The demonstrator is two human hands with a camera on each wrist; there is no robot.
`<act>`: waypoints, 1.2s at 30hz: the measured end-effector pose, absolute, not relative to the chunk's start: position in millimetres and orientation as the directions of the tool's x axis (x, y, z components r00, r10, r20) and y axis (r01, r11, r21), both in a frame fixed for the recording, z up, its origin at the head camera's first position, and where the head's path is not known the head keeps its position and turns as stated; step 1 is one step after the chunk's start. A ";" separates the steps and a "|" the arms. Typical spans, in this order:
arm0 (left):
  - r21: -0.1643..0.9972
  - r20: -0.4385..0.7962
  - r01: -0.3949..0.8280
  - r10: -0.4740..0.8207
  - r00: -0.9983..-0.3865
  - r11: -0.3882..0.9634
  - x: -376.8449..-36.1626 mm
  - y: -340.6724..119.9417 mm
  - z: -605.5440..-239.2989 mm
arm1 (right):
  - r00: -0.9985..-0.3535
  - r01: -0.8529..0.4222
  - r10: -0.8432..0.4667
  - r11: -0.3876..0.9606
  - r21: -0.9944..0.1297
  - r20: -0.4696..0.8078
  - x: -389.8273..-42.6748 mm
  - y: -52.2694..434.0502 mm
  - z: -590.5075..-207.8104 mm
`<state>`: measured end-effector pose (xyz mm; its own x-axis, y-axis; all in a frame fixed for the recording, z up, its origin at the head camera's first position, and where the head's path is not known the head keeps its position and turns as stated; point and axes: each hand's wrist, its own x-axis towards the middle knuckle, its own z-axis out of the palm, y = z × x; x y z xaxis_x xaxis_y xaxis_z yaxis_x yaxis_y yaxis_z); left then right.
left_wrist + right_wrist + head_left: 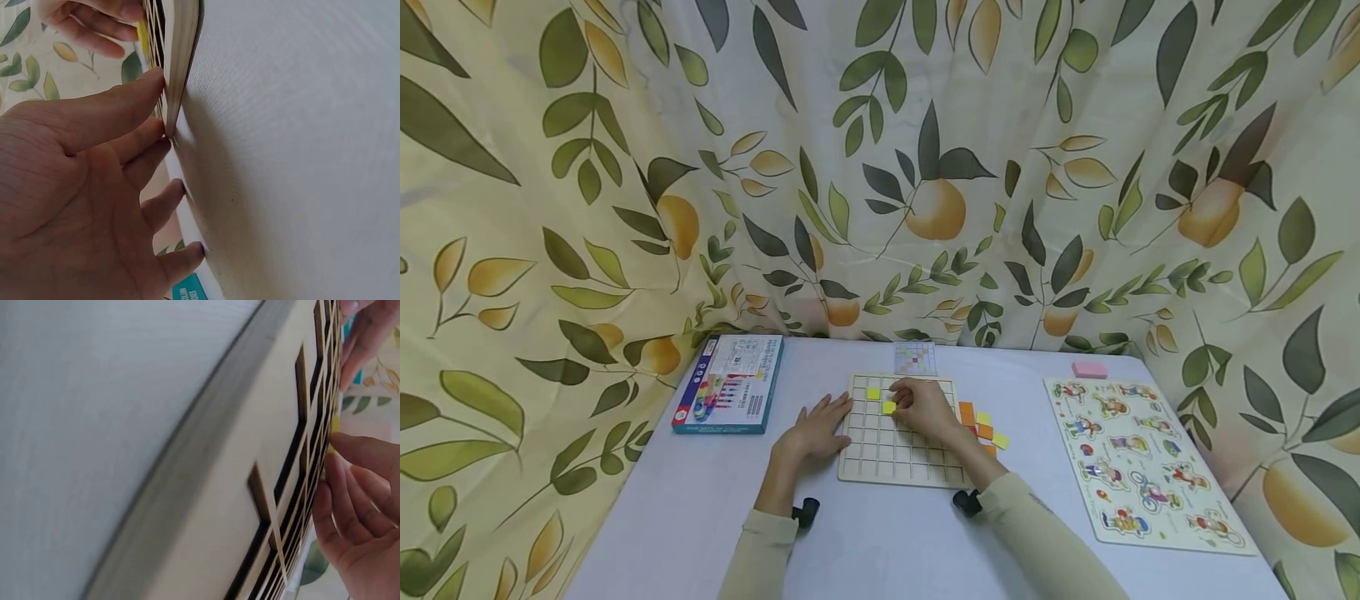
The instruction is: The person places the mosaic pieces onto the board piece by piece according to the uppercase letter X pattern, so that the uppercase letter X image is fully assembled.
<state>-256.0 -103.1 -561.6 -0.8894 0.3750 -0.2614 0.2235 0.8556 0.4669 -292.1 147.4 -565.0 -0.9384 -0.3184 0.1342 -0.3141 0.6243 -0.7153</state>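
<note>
Out on the white bench (pixel 880 542) we've got open room at the near side of the grid board (pixel 880 458), while loose tiles (pixel 967 413) crowd just beside its right edge. Our left hand (pixel 815 429), fingers spread, touches the left edge, and our right hand (pixel 925 408) pinches a yellow tile (pixel 889 407) near the board's far side: we'd do best squaring it to the grid and lowering it flat before letting go.

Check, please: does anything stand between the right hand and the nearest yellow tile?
Nothing visible does: the right hand is right at the nearest yellow tile, over the gridded board. The other yellow tile lies aside, farther left.
</note>
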 end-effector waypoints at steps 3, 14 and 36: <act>0.476 -0.270 0.223 0.383 -0.883 0.850 -253.8 -100.7 -554.7 | -0.940 -0.311 -0.315 0.624 -0.716 0.134 -292.3 146.9 -565.6; 0.495 -0.261 0.224 0.389 -0.884 0.840 -250.7 -97.1 -545.8 | -0.945 -0.301 -0.303 0.671 -0.677 0.119 -290.5 145.7 -561.5; 0.484 -0.270 0.219 0.383 -0.883 0.847 -248.6 -101.2 -546.9 | -0.956 -0.293 -0.216 0.664 -0.688 0.198 -258.4 185.1 -542.2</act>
<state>-248.6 -101.2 -546.9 -0.8835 0.3830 -0.2699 0.2191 0.8469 0.4844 -258.4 185.1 -542.2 -0.9561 -0.2159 0.1984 -0.2927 0.6644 -0.6876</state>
